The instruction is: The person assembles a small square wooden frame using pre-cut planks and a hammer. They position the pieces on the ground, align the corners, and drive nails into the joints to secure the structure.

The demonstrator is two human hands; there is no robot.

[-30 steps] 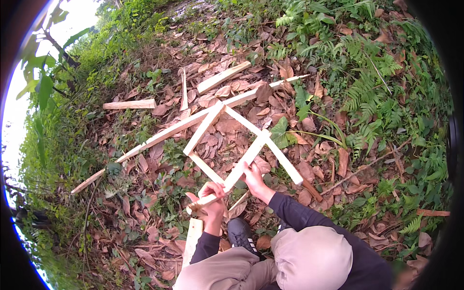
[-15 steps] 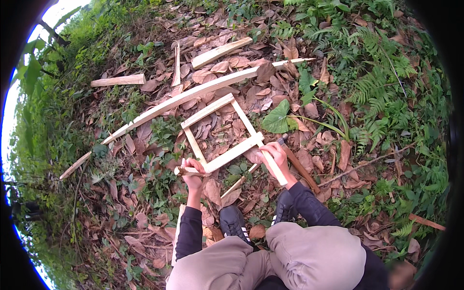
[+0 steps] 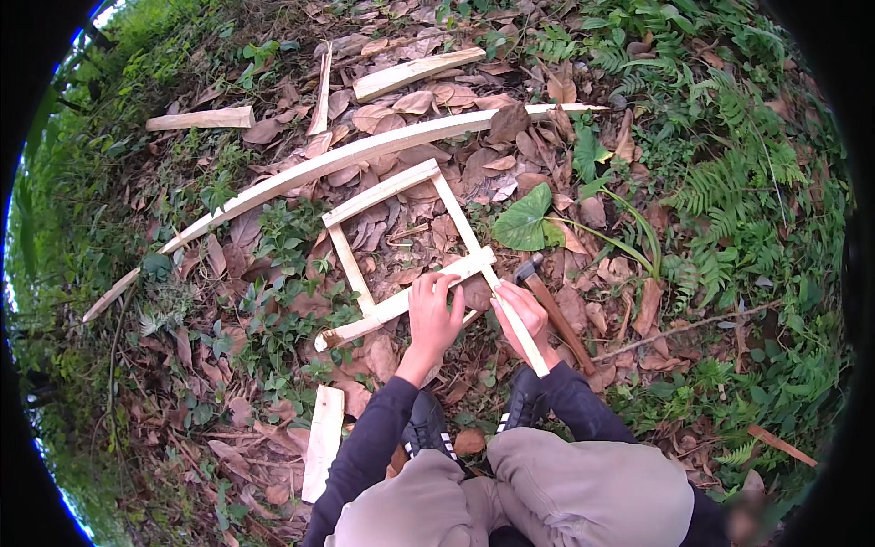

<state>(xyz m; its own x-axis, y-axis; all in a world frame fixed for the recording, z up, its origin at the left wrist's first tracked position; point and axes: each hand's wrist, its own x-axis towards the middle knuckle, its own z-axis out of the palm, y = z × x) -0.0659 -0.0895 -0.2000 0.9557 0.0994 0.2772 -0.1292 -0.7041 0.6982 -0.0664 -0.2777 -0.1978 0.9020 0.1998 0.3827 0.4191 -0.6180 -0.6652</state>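
Note:
A four-sided frame of pale wooden strips lies on the leaves in front of me. Its near bar [image 3: 401,303] runs from lower left to upper right, with a dark, rough left end. My left hand [image 3: 433,317] rests on this bar right of its middle, fingers laid over it and thumb apart. The right side strip [image 3: 458,211] crosses the near bar and juts toward me. My right hand [image 3: 526,316] is wrapped round that jutting end. Just right of it lies a hammer [image 3: 558,316] with a dark head and brown wooden handle.
Beyond the frame stretches a long curved pale pole [image 3: 365,149]. Split wood pieces [image 3: 419,73] lie farther back, and a flat offcut [image 3: 324,438] lies by my left forearm. A broad green leaf [image 3: 522,221] and ferns [image 3: 720,205] grow at right. My shoes [image 3: 428,424] are close below.
My left hand has left the near bar's left end and moved right along it, nearer my right hand. My right hand keeps its grip on the side strip. The view has shifted slightly.

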